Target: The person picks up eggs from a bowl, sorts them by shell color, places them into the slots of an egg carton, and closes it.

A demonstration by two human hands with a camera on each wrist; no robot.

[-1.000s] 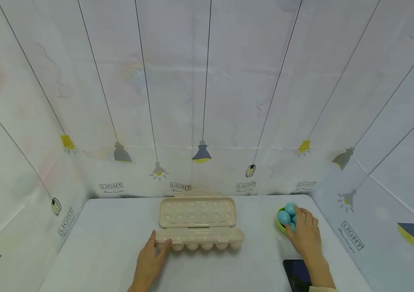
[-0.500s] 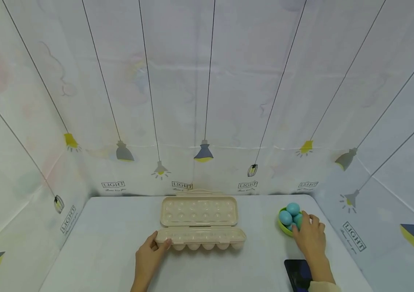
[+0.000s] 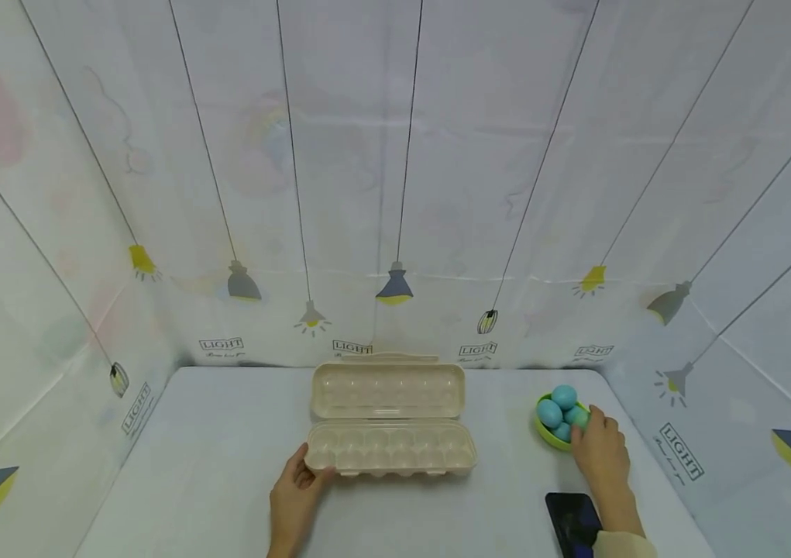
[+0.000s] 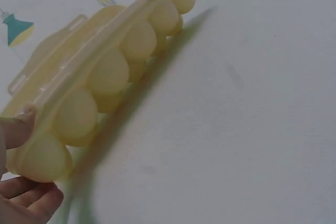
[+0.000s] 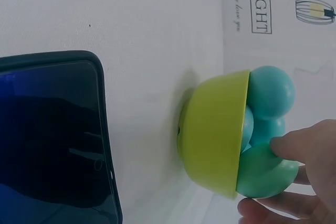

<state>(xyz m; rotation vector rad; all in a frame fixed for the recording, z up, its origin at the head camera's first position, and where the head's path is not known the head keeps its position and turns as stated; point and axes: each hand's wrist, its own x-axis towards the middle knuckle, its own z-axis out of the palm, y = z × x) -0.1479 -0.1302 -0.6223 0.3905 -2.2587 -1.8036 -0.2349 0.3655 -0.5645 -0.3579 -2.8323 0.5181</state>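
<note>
My left hand (image 3: 295, 496) holds the front left corner of an open beige egg carton (image 3: 393, 449), thumb on the rim and fingers below it. In the left wrist view the carton's rounded cups (image 4: 108, 72) hang above a shadow on the table, tilted. A lime green bowl (image 5: 212, 135) on the right bears several toy eggs, mostly blue, such as the blue egg (image 3: 565, 397). At its right side my right hand (image 3: 602, 448) pinches a green egg (image 5: 266, 171) between thumb and fingers. That egg still leans at the bowl's rim; part of it is hidden by the thumb.
A dark smartphone (image 3: 572, 521) lies on the white table (image 3: 221, 434) by the right forearm, in front of the bowl. The carton's raised lid (image 3: 388, 390) stands near the back wall (image 3: 423, 310), which is a cloth printed with lamps.
The carton's front half has tipped so its wells now face up toward the head camera, with my left hand still gripping it. My right hand has shifted to the green egg at the bowl's right side.
</note>
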